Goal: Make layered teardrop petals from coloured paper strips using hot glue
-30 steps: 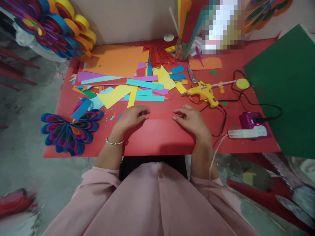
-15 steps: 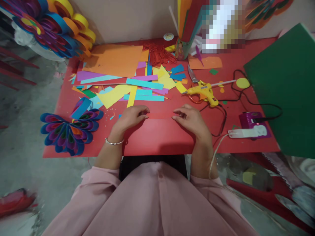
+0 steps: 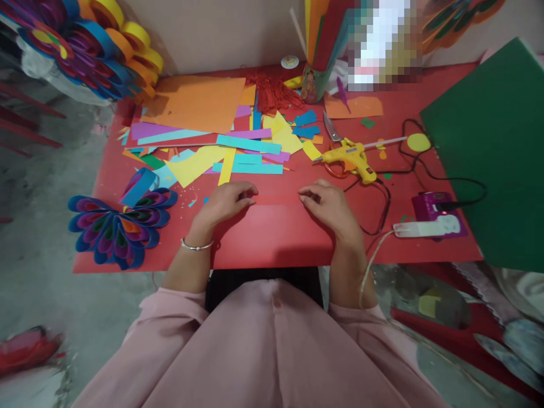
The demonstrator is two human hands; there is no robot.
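My left hand rests on the red tabletop, its fingers loosely bent and the thumb apart from them. Opposite it, my right hand lies in a similar curve, thumb and fingers parted. I see nothing held in either one, and bare red surface lies between them. Just beyond my left fingers is a yellow paper strip. Closest to my right hand is a yellow glue gun, lying on its side by a pair of scissors. A looped paper flower piece sits to the left.
Paper strips and an orange sheet cover the back left, with a red tassel beside them. At right are a power strip, the glue gun's black cord and a large green board. A container of rolled paper stands behind.
My right hand has shifted very slightly to the right relative to the left. The objects on the table lie as before; the whole view has drifted a little.
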